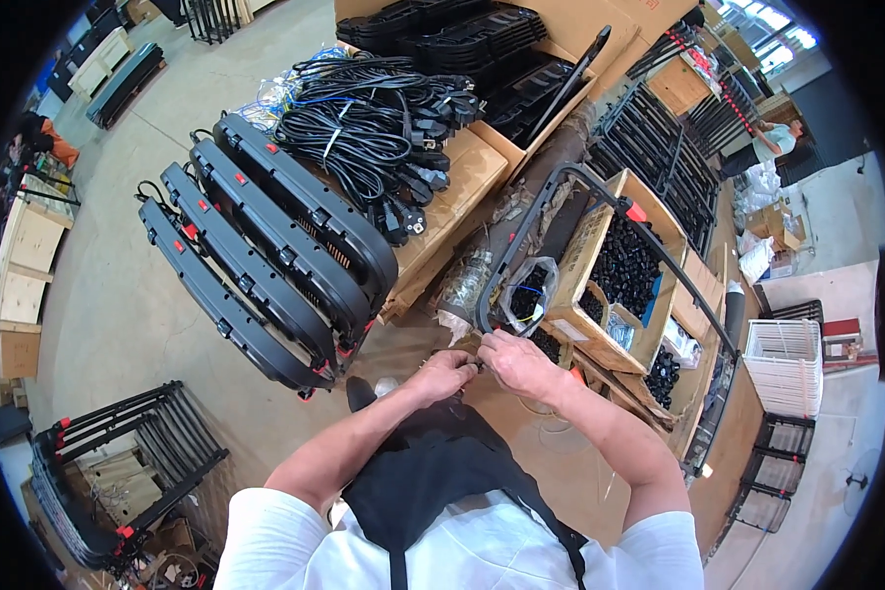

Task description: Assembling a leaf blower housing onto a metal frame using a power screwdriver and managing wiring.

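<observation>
Head view: black bent-tube frame (pixel 588 179) arches over the wooden parts crate (pixel 582 246), one end right by the right hand (pixel 516 364). Probably stiff, lightish, slick paint; I'd grab a straight run. Left hand (pixel 445 376) nearly meets it, fingers curled; can't tell what either's pinching, if anything.

tubular frame (pixel 578 173): smooth metal, satin | bin (pixel 582 254): rough wood | cables (pixel 364 138): glossy plastic | carton (pixel 472 182): matt cardboard | apron (pixel 418 467): matt cloth
</observation>
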The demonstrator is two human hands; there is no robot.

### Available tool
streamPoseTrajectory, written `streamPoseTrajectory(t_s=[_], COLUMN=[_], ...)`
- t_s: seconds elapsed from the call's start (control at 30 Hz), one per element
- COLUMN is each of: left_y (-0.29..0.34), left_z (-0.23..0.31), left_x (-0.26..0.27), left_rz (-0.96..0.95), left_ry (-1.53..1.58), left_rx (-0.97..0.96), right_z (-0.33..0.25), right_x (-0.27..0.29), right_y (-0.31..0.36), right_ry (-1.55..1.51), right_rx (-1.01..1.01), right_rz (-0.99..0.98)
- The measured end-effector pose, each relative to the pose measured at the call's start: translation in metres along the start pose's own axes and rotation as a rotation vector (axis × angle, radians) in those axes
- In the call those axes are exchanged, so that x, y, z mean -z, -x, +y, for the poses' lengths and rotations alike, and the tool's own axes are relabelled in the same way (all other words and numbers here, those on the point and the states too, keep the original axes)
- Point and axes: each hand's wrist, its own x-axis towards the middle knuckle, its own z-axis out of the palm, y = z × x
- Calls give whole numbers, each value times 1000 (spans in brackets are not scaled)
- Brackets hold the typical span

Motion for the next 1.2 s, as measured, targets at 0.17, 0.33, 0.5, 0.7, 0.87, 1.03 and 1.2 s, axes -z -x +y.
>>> streamPoseTrajectory(t_s=[0.17,0.33,0.5,0.7,0.87,1.03,1.2], left_y=[14,14,-1,-9,-23,-9,-11], left_z=[35,32,-6,11,4,-9,-8], left_x=[0,-2,3,-6,-26,-7,-26], left_rz=[-39,54,21,-60,-130,-12,-5], left_ry=[-82,-42,-33,-24,63,64,84], left_rx=[114,66,30,72,80,45,13], right_z=[-2,-50,-24,100,123,-18,-114], right_x=[-4,-33,-115,-230,-263,-222,-136], right_y=[5,32,35,-3,32,44,74], right_ry=[-5,-397,-575,-525,-350,-1205,-864], right_rx=[-91,-599,-1142,-1452,-1481,-1457,-1465], right_rz=[-45,211,106,151,219,565,397])
